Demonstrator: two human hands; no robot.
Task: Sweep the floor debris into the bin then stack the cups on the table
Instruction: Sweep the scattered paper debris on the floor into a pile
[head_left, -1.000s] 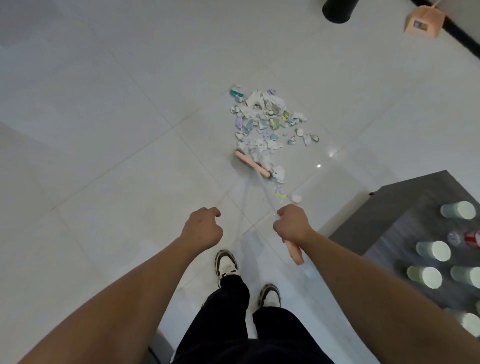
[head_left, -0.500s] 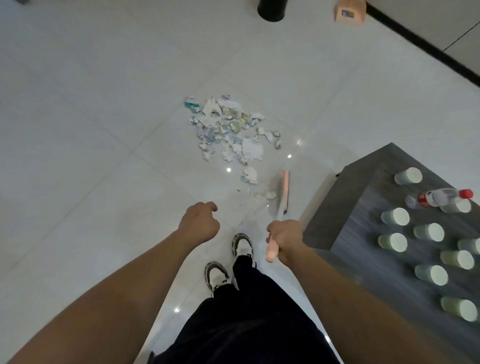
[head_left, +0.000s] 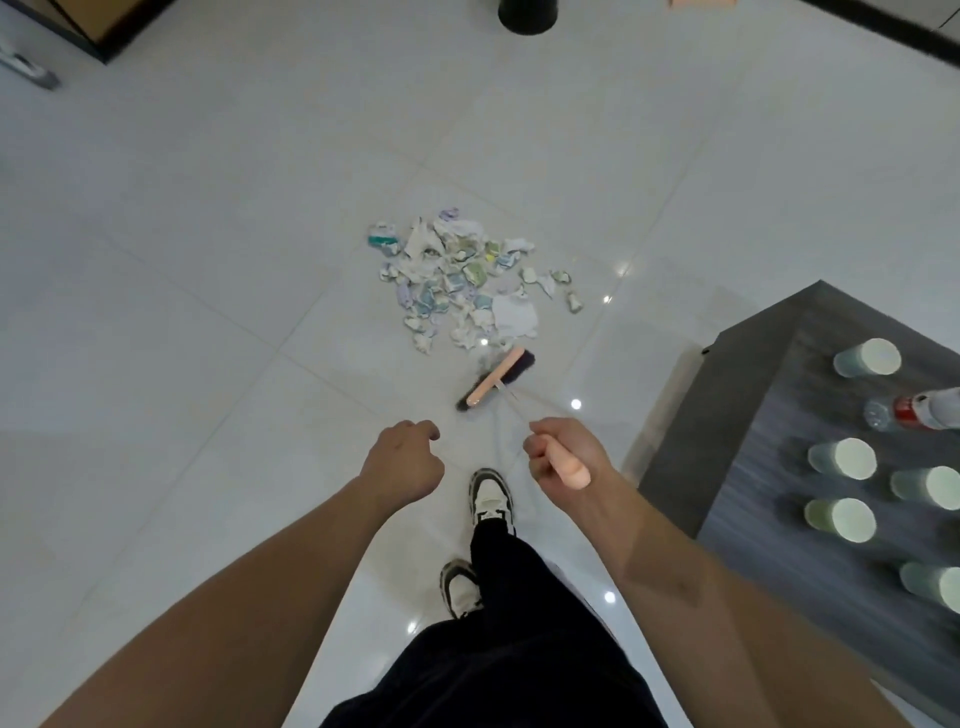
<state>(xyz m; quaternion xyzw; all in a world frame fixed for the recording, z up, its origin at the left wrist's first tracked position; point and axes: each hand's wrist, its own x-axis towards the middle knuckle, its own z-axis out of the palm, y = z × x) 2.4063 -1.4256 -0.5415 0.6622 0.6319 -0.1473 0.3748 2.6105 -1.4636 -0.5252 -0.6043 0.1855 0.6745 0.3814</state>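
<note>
A pile of torn paper debris (head_left: 462, 280) lies on the white tiled floor. A broom with a pink head (head_left: 496, 378) and dark bristles rests just below the pile, at its near right edge. My right hand (head_left: 563, 457) grips the broom's pink handle end. My left hand (head_left: 404, 460) hangs beside it with fingers curled, holding nothing. Several pale green cups (head_left: 841, 460) stand upside down on the dark grey table (head_left: 727, 436) at the right. The black bin (head_left: 527, 15) stands at the top edge.
A clear bottle with a red label (head_left: 911, 413) lies among the cups on the table. A pink dustpan (head_left: 701, 4) shows at the top edge, right of the bin. A dark-framed cabinet corner (head_left: 98, 31) is at the top left. My two feet (head_left: 491, 501) stand below the broom.
The broom head was pulled back from the pile toward the table, then swung left; it now lies just below the pile. The view shifted, bringing the table nearer.
</note>
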